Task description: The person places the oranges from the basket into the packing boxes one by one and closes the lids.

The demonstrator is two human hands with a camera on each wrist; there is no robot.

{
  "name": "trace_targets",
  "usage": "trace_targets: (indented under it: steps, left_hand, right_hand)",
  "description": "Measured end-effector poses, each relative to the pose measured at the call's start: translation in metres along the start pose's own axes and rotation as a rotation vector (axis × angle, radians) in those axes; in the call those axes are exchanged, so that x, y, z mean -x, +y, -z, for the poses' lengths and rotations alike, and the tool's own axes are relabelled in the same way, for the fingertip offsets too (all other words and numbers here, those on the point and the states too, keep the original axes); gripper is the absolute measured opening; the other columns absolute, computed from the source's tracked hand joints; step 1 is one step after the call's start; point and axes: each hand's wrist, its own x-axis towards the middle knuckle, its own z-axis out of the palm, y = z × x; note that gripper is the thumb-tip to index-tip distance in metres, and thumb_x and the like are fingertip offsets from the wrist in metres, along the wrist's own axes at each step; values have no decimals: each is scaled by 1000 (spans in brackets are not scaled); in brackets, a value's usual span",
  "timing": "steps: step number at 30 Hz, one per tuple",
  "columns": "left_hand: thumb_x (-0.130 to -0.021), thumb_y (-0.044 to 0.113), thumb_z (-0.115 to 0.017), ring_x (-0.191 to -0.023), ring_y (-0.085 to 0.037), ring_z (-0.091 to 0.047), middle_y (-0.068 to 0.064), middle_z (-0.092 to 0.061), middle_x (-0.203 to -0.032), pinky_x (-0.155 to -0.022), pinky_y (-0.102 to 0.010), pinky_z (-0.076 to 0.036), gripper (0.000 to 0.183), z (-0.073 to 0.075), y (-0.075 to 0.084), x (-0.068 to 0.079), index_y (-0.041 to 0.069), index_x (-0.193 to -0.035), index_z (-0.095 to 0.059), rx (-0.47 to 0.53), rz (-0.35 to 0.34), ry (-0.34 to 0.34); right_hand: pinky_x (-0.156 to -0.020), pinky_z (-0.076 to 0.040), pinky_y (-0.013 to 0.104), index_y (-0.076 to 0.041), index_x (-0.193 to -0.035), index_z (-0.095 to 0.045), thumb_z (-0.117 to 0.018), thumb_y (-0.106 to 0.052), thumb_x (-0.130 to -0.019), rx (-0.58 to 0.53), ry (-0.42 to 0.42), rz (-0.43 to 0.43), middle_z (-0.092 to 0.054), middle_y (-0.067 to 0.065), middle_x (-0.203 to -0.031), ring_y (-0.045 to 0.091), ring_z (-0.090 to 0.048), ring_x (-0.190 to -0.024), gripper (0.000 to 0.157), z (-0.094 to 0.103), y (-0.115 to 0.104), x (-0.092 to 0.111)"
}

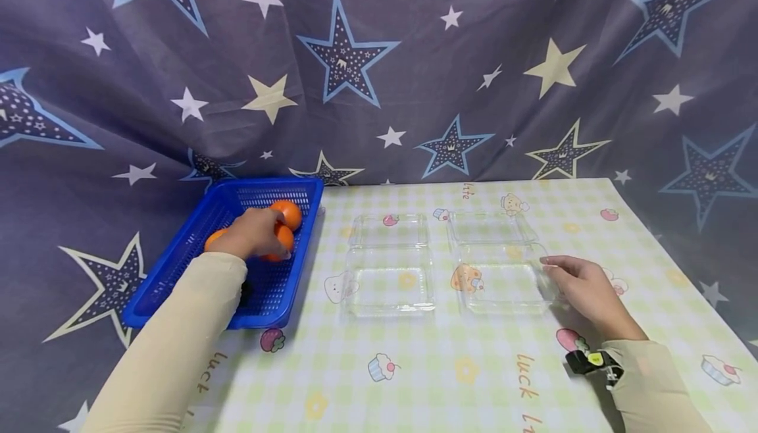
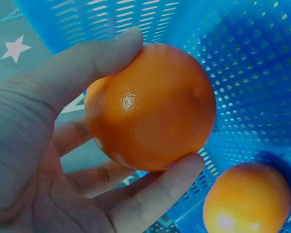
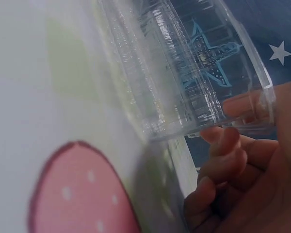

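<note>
Over the blue plastic basket (image 1: 304,249), my left hand (image 1: 251,232) grips an orange (image 2: 155,107), thumb on one side and fingers curled round the other. A second orange (image 1: 288,212) lies just beyond it, and another orange (image 1: 214,239) shows partly behind the wrist. On the right, my right hand (image 1: 583,288) pinches the side rim of an open clear plastic clamshell box (image 1: 503,288). The right wrist view has the thumb seen through the box's clear wall (image 3: 208,107), with the other fingers curled below the rim.
A second open clamshell box (image 1: 387,288) sits between the basket and the held box, its lid folded back. A green checked cloth (image 1: 432,367) covers the table. Behind the table hangs a dark curtain (image 1: 414,91) with stars. A small black device (image 1: 592,362) is strapped to the right wrist.
</note>
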Motion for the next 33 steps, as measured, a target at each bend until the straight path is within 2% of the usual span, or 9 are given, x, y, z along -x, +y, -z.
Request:
trace_targets:
  steps: [2,6,9,19,25,27,33]
  left_hand:
    - [-75,28,-92,-103,-39,-59,-22,-65,-120,-93,-56,-52,72,2,0,2,2,-136,-62,-2,-7,21]
    - [-75,29,-91,-106,-40,-59,-22,-65,-123,-93,-55,-54,73,6,0,4,2,-136,-61,18,-15,63]
    - [-73,29,-92,-104,-40,-59,-22,-66,-120,-91,-54,-55,73,13,3,7,1,-133,-62,41,-18,106]
    - [-78,36,-89,-104,-41,-57,-24,-60,-123,-89,-55,-55,73,33,13,25,3,-135,-59,82,0,212]
    - [-80,35,-89,-105,-43,-54,-24,-54,-122,-87,-59,-55,70,40,22,37,6,-135,-59,108,4,289]
    - [-80,33,-88,-104,-43,-54,-24,-53,-122,-86,-59,-55,68,42,26,41,6,-135,-59,111,-2,316]
    - [-83,29,-84,-103,-45,-55,-25,-52,-124,-85,-62,-55,65,47,38,52,7,-138,-58,128,-15,378]
  right_hand:
    - [-60,-48,32,-9,-146,-58,-50,-49,-106,-7,-5,-3,-60,16,-91,18,-54,-69,57,0,0,0]
    - [-72,-45,29,-9,-146,-58,-50,-49,-106,7,-10,2,-66,21,-122,22,-56,-91,57,0,-1,1]
    - [-83,-41,27,-9,-147,-58,-50,-49,-106,2,-25,3,-58,20,-146,25,-52,-110,58,0,0,1]
    - [-92,-39,31,-8,-148,-57,-50,-49,-106,-1,-31,19,-54,20,-152,29,-47,-132,59,6,1,3]
    - [-79,-41,24,-8,-147,-58,-51,-48,-106,11,-18,29,-59,18,-145,22,-53,-105,58,7,1,4]
    - [-73,-43,24,-8,-147,-58,-52,-47,-106,6,-12,34,-62,19,-137,18,-55,-91,57,7,1,5]
    - [-66,-46,27,-9,-148,-57,-53,-46,-105,-9,-14,19,-64,17,-127,15,-54,-74,57,7,1,5]
